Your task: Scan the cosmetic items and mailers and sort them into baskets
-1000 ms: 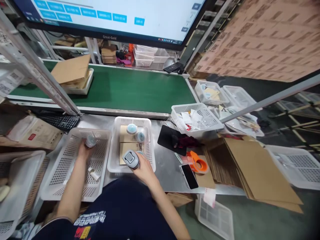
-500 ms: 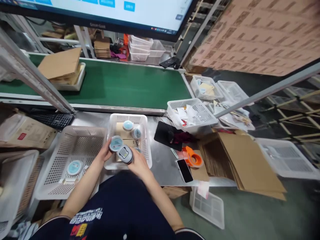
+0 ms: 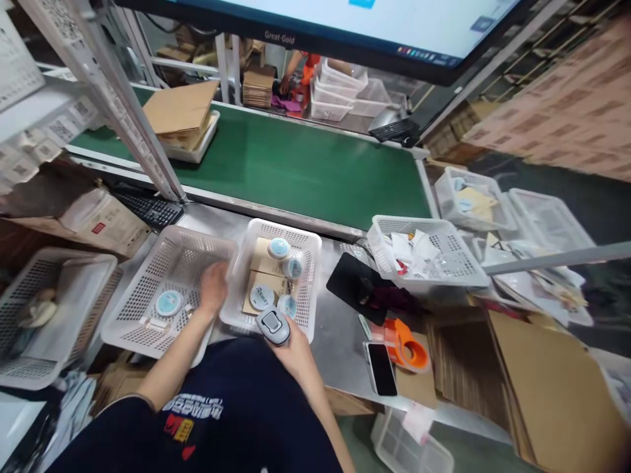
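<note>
My right hand [image 3: 296, 348] gripped the scanner [image 3: 273, 325] at the near rim of the middle basket [image 3: 310, 276], where four tins [image 3: 262, 297] lay on cardboard. My left hand [image 3: 213, 289] hovered blurred, apparently empty, over the left basket [image 3: 138, 309] holding one tin. A phone [image 3: 381, 368] and tape dispenser [image 3: 407, 341] sat right on the worktop [image 3: 340, 335].

Green conveyor belt [image 3: 300, 167] bearing white tray of flat cardboard [image 3: 182, 121]; black keyboard [image 3: 148, 209]; orange tape dispenser [image 3: 407, 341] beside black smartphone [image 3: 381, 368]; white perforated basket of paper scraps [image 3: 426, 251]; stacked brown cardboard sheets [image 3: 537, 387]; large monitor [image 3: 345, 23] overhead.
</note>
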Available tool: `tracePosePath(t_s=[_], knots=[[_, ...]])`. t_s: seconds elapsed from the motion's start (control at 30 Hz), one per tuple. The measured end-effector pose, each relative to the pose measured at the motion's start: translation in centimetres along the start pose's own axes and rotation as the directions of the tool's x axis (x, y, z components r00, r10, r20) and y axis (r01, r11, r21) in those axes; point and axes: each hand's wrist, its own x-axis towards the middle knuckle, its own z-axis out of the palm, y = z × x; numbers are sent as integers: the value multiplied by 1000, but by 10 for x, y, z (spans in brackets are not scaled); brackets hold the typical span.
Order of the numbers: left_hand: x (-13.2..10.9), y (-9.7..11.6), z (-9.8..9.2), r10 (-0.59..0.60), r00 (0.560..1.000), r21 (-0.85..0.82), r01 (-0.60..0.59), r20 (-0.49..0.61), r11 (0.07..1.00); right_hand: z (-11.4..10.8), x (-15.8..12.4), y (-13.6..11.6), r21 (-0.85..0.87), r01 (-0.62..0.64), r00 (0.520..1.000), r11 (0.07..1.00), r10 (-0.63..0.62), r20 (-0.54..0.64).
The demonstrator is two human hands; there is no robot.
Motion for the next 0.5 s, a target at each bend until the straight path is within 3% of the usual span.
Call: tracePosePath(t_s=[0.03, 0.1, 0.17, 0.23, 0.33, 0.43, 0.5], knots=[[-4, -18, -21, -58, 994, 132, 70, -91, 989, 0, 0, 0, 0, -15, 1000, 1000, 15, 7], [-16, -58, -61, -261, 957, 362, 290, -128, 886, -2, 0, 0, -27, -31, 999, 999, 32, 35], [-32, -89, -91, -390, 911, 409, 410, -136, 815, -4, 3, -4, -68, -21, 996, 997, 26, 81], [-46, -104, -109, -424, 898, 404, 435, -122, 805, -4, 8, -12, -107, 11, 991, 994, 3, 133], [-53, -92, -109, -321, 930, 419, 367, -178, 831, 2, 18, -31, -160, 75, 977, 984, -40, 210], [-42, -53, -83, -130, 966, 439, 220, -225, 871, 12, 31, -58, -225, 137, 957, 965, -70, 282], [-30, -22, -59, 22, 986, 421, 52, -168, 906, 16, 39, -73, -294, 151, 953, 944, -60, 295]])
